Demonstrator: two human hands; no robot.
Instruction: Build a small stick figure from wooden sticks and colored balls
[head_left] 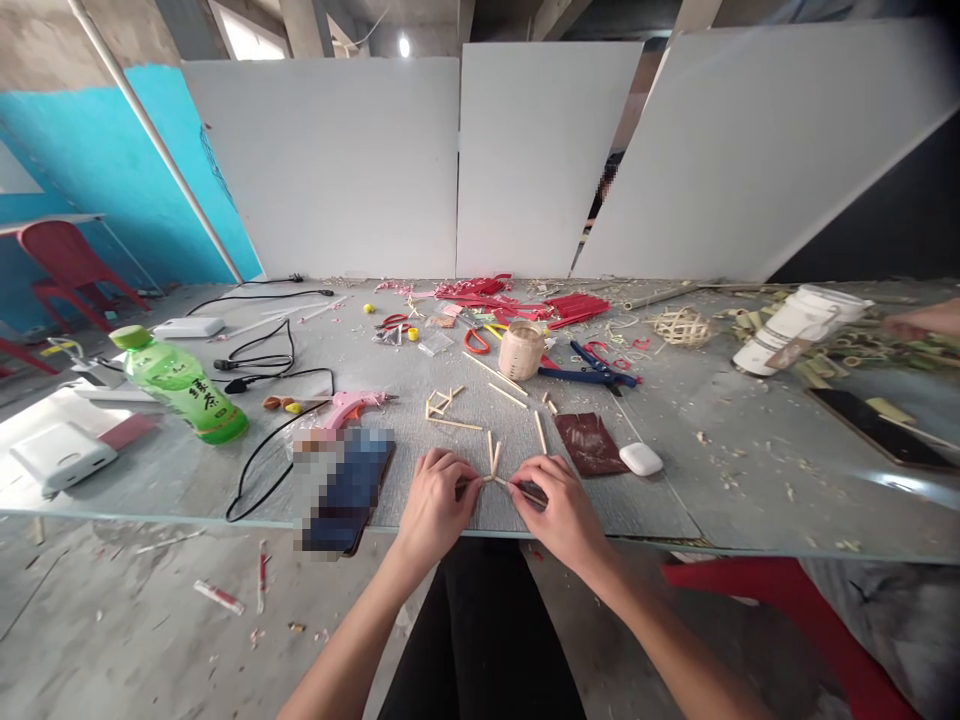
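Note:
Close to the table's front edge, my left hand (441, 497) and my right hand (559, 508) pinch a small joined piece of thin wooden sticks (495, 462) from either side. Two of its sticks point up and away from me, and the others run into my fingertips. Beyond my hands lies a small frame of joined sticks (444, 402). Several loose sticks (508, 396) are scattered near a round woven bamboo container (521, 350). One more stick (540, 432) lies just past my right hand.
A phone (352, 500), a pink glue gun (349, 408) and a green bottle (184, 385) are to the left. On the right are a brown cloth piece (589, 443), a white case (641, 459), blue-handled pliers (581, 375), a white container (795, 330) and another person's hand (930, 320).

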